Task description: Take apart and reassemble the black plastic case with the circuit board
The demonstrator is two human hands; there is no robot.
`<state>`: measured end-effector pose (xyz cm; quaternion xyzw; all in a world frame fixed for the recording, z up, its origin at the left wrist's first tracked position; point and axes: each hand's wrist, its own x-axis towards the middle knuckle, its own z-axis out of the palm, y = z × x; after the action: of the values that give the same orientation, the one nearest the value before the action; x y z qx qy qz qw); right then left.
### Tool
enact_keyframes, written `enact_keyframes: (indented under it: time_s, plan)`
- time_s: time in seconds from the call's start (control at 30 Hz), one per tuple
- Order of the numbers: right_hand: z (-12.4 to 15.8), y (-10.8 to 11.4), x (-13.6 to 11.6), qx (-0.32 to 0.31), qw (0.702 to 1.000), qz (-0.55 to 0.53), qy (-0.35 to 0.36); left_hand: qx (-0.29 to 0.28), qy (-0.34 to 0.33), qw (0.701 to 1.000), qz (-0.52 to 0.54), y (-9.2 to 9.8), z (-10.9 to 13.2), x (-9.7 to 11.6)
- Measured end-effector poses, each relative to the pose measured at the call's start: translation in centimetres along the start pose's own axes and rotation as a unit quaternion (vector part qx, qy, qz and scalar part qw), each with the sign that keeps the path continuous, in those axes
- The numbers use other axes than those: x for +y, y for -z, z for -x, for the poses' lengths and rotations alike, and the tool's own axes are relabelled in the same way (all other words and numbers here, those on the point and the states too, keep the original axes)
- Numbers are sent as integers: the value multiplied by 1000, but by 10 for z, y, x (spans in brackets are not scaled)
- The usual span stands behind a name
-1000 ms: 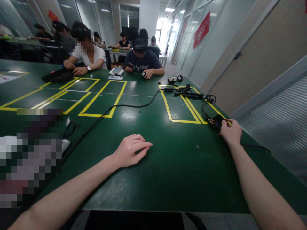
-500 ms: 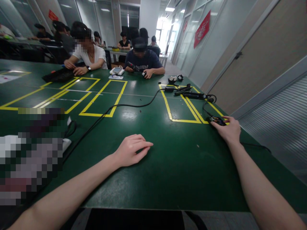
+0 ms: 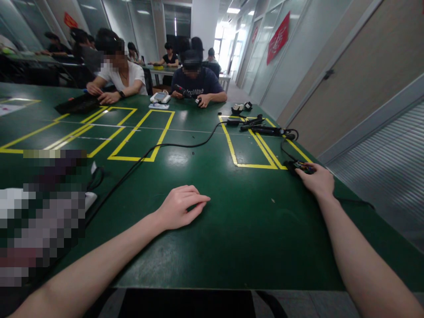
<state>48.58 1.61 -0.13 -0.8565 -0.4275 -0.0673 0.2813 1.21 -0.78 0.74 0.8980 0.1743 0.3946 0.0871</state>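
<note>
My right hand (image 3: 318, 180) is at the right edge of the green table, its thumb and fingers closed on a small dark device with coloured wires (image 3: 300, 166). The fingers cover part of this device, so I cannot tell its exact kind. My left hand (image 3: 183, 206) rests on the table in the middle, fingers curled together and the thumb tip against the index finger. Nothing shows between them. Just beyond the right hand, a black cable runs from the device to a black rod-like tool (image 3: 266, 130).
Yellow tape outlines (image 3: 256, 167) mark the green table (image 3: 232, 247). A long black cable (image 3: 172, 145) crosses it. White-and-black parts (image 3: 237, 108) lie at the far right. Two people sit opposite, one near a black tray (image 3: 76, 105), the other holding a dark tool (image 3: 186, 92). Blurred items lie left.
The right hand has shifted slightly right and turned a little on the device, so more of its coloured wires show. The left hand stays in place.
</note>
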Motion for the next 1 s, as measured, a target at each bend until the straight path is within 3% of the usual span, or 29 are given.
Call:
enact_keyframes:
  time_s: [0.1, 0.2, 0.3, 0.37, 0.43, 0.53, 0.6, 0.63, 0.8, 1.0]
  plan:
    - [2, -1, -7, -21, 1000, 1, -10, -4, 6, 1000, 1, 0, 0, 0]
    - [10, -3, -21, -50, 998, -25, 27, -4, 6, 1000, -1, -1, 1, -1]
    - [28, -6, -45, -96, 988, -62, 102, -5, 6, 1000, -2, -1, 0, -1]
    - [49, -6, -65, -147, 966, -104, 188, -7, 7, 1000, -1, -1, 0, -1]
    - [77, -3, -87, -218, 912, -171, 301, -3, 5, 1000, 4, 0, -2, 0]
    - [123, 5, -118, -322, 786, -248, 466, 4, 0, 1000, 14, 1, -4, 1]
    - [149, 11, -132, -346, 721, -279, 531, -8, -1, 1000, 20, 2, -4, 2]
    - [159, 13, -136, -344, 704, -285, 552, -22, -2, 999, 25, 3, -3, 2]
    - [174, 14, -139, -304, 687, -279, 599, -105, 20, 993, 43, 2, 1, 4]
    - [169, 12, -135, -261, 684, -287, 618, -131, 61, 989, 15, 1, 1, 3]
